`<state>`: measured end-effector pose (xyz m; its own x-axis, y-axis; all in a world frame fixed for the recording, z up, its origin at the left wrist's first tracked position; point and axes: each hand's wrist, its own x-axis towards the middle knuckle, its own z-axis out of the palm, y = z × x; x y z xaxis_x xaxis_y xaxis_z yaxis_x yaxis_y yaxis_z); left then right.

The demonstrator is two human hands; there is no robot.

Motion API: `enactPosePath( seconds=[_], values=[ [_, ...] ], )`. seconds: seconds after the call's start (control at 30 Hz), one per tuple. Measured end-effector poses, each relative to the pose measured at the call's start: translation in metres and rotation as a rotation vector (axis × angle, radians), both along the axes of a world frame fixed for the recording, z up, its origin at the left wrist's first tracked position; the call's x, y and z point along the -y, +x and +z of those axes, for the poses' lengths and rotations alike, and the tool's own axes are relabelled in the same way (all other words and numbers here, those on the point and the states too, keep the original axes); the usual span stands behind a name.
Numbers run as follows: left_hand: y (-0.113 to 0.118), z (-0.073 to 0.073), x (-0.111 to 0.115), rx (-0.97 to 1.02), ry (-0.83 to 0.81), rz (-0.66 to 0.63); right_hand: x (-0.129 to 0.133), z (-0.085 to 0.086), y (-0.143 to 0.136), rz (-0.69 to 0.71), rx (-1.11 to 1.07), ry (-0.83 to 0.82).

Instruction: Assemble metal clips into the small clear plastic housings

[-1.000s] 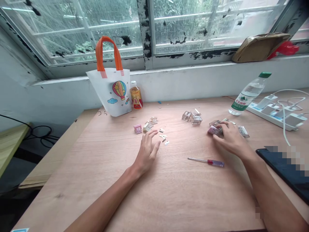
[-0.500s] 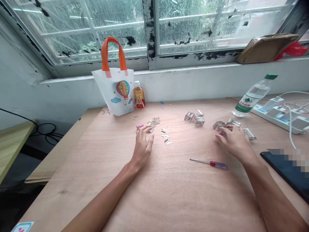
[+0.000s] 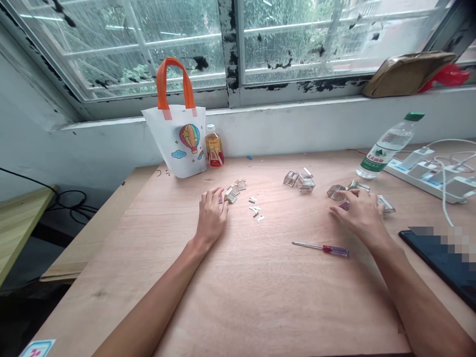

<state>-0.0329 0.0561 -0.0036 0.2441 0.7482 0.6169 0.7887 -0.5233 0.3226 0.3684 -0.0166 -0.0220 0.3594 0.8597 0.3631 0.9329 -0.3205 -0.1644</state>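
Note:
My left hand (image 3: 211, 213) rests on the wooden table with its fingers closed round a small pink piece (image 3: 220, 196). Right beside its fingertips lie small clear and beige parts (image 3: 231, 194). Several tiny metal pieces (image 3: 255, 210) are scattered to the right of that hand. My right hand (image 3: 359, 210) has its thumb and fingers round another pink piece (image 3: 345, 205), among clear plastic cases (image 3: 335, 192). Other clear cases (image 3: 305, 184) stand near the table's middle. A screwdriver (image 3: 329, 249) with a red and purple handle lies in front of them.
At the back left stand a white bag (image 3: 182, 148) with orange handles and a drink bottle (image 3: 214, 146). On the right are a water bottle (image 3: 386, 148), a power strip (image 3: 427, 181) with cables, and a dark phone (image 3: 435, 263). A window rises behind the table (image 3: 260, 297).
My left hand has moved slightly left and now covers most of the pink piece by its fingers. My right hand has hardly moved; its pink piece shows a little differently between the fingers.

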Motion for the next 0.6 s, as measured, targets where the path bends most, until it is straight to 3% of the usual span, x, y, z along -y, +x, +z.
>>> enactPosePath(
  seconds=[0.07, 0.17, 0.3, 0.37, 0.47, 0.6],
  values=[
    [-0.002, -0.001, -0.006, -0.002, 0.015, 0.029, -0.004, 0.003, -0.014, 0.081, -0.067, 0.17],
    [-0.003, -0.002, -0.013, -0.027, 0.003, 0.027, -0.004, 0.004, -0.057, 0.349, -0.193, 0.365],
    [-0.002, -0.004, -0.015, -0.106, -0.029, -0.003, 0.008, -0.005, -0.13, 0.69, -0.345, 0.304],
    [-0.002, -0.004, -0.015, -0.08, -0.037, -0.005, 0.01, -0.009, -0.153, 0.814, -0.38, 0.233],
    [-0.003, -0.004, -0.014, -0.05, -0.041, -0.028, -0.007, -0.012, -0.157, 0.865, -0.368, 0.243],
    [-0.002, -0.005, -0.018, -0.122, -0.066, -0.071, -0.047, -0.011, -0.132, 0.827, -0.304, 0.348]
  ],
)
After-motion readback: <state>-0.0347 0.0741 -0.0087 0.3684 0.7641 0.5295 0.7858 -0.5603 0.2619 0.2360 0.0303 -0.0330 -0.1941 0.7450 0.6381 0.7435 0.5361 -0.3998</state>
